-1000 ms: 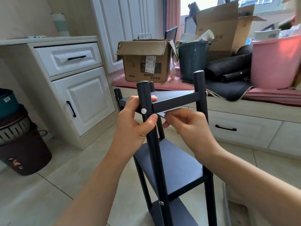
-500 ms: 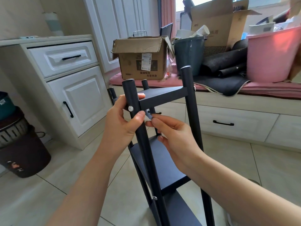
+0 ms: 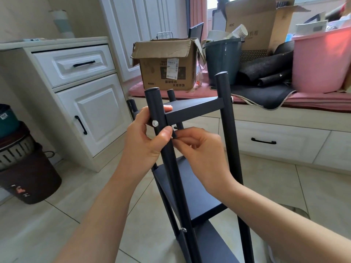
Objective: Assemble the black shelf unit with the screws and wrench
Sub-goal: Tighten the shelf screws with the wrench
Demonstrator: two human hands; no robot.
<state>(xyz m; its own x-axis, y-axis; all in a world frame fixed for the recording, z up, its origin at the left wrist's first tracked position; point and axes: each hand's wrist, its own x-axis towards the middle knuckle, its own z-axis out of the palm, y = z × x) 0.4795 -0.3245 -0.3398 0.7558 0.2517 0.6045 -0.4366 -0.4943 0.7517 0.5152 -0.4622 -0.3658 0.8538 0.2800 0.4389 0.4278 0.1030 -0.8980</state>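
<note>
Black shelf unit [image 3: 191, 179] stands upright on the tiled floor [image 3: 57, 224] right in front of me, and it looks nearly built. I can see three flat boards fixed between the round posts: the top board [image 3: 193, 109], a middle one lower down and a bottom one near my knees. A silver screw [image 3: 155, 123] sits in the front post [image 3: 163, 149] where the top board meets it, and another screw [image 3: 183, 229] shows low on the same post. My left hand [image 3: 146, 141] grips that front post just under the top screw, with the thumb pressed on the front and the fingers wrapped behind; one fingertip peeks out on top of the board. My right hand [image 3: 201, 149] is just beside it, under the top board, and its fingers pinch a small dark thing [image 3: 174, 134], which I think is the wrench, but it is too small to be sure. I think I am on the last bit, making the top corner tight. I cannot see whether the back posts have all their screws, so those may be left to check. Behind the shelf sits a cardboard box [image 3: 167, 67] on a pink cushion [image 3: 303, 99].
</note>
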